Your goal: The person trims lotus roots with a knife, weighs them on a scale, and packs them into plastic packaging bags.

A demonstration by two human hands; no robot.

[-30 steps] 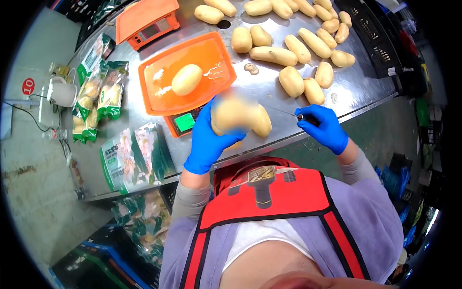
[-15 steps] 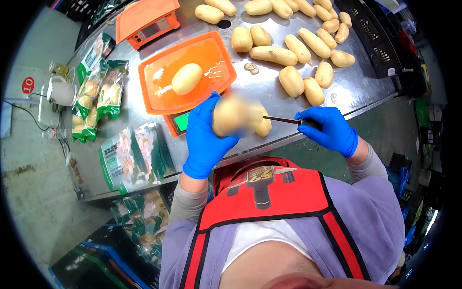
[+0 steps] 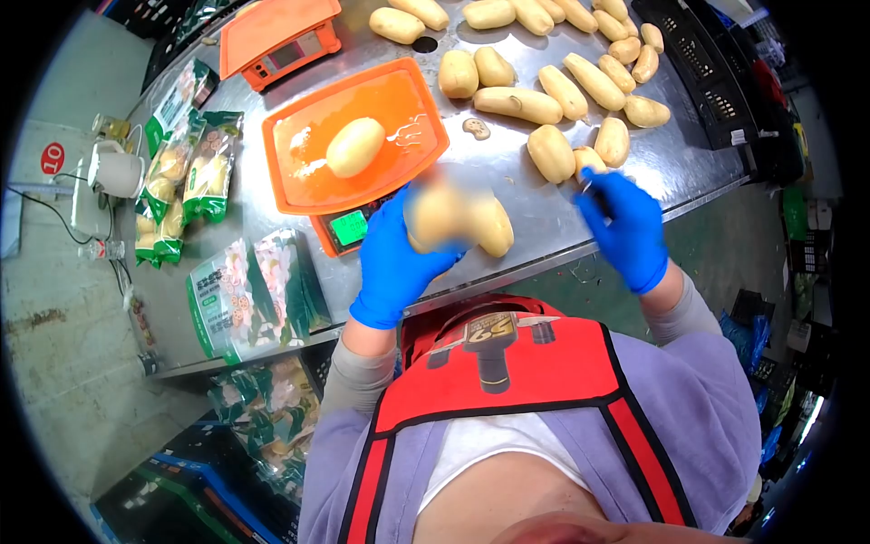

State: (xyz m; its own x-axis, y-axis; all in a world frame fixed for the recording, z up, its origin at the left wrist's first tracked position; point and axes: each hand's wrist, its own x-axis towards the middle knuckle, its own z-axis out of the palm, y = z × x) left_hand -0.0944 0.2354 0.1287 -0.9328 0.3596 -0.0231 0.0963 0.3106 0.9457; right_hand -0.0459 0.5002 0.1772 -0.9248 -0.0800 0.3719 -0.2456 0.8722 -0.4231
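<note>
My left hand point(image 3: 399, 263), in a blue glove, is closed round a pale root piece point(image 3: 437, 216), partly blurred, above the table's front edge. Just right of it another piece point(image 3: 492, 227) lies on the table. My right hand point(image 3: 627, 227), also gloved in blue, grips a dark handle point(image 3: 598, 199) near the right front edge; its blade cannot be made out. One piece point(image 3: 355, 147) rests on the orange tray point(image 3: 412, 109) of a scale with a green display point(image 3: 349, 228). Several pieces point(image 3: 550, 153) lie beyond my right hand.
A second orange scale point(image 3: 276, 41) stands at the back left. Filled bags point(image 3: 210, 172) and printed packages point(image 3: 227, 304) lie along the left side. A black crate point(image 3: 698, 72) borders the table on the right. Several more roots point(image 3: 517, 104) are spread across the back.
My right hand has moved up and turned; the dark blade seen pointing at the held piece half a second ago no longer shows. My left hand keeps its hold with a slight shift.
</note>
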